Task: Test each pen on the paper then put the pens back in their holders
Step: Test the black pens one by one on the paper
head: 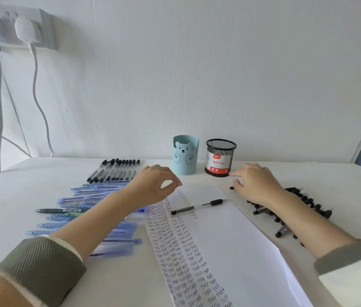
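A white paper sheet (230, 240) with columns of handwritten "test" lies at the centre of the table. A black-grip pen (197, 207) lies across it with nothing touching it. My left hand (153, 185) hovers over the sheet's top left corner, fingers loosely curled and holding nothing. My right hand (257, 185) reaches over a pile of black pens (296, 209). Its curled fingers close on a black pen (232, 187), of which only a short end shows. At the back stand a blue bear holder (185, 156) and a black mesh holder (220, 158).
A row of black-capped pens (115, 170) lies at the back left. Several blue pens (91, 196) are spread out under and beside my left forearm. The wall runs right behind the holders. White cables (35, 89) hang from a socket at the left.
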{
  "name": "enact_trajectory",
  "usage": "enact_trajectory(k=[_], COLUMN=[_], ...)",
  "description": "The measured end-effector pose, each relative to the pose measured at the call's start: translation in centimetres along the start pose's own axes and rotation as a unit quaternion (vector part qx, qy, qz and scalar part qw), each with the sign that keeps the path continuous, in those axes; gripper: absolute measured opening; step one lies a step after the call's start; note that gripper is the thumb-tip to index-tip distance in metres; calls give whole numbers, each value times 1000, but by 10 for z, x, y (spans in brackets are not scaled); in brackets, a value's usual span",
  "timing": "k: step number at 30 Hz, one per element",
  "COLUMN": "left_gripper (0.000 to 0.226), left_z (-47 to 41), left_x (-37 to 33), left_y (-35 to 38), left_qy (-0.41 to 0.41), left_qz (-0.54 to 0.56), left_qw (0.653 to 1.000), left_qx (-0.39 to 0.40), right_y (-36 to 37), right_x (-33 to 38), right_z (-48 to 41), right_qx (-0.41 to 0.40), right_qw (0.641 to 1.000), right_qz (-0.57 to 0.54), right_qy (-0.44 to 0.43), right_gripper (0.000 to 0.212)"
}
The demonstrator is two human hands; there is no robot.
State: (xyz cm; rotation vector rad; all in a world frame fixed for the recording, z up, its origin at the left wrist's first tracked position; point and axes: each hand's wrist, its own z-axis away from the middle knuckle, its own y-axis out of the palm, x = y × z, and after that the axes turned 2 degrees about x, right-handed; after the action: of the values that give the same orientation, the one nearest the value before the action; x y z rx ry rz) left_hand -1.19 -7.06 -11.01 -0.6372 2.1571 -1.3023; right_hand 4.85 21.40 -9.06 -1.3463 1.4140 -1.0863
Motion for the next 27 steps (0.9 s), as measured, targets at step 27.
enact_trajectory(k=[27], left_gripper=[46], left_z=[16], left_x=[95], left_y=[-58], left_qy=[-373], left_qz=[-42], left_qw=[904], left_qx=[-204], right_y=[-5], right_x=[20], right_z=[6], right_qx=[-137], right_qw=[972], right_qz=[-167], right_qy=[-91], right_gripper=[26])
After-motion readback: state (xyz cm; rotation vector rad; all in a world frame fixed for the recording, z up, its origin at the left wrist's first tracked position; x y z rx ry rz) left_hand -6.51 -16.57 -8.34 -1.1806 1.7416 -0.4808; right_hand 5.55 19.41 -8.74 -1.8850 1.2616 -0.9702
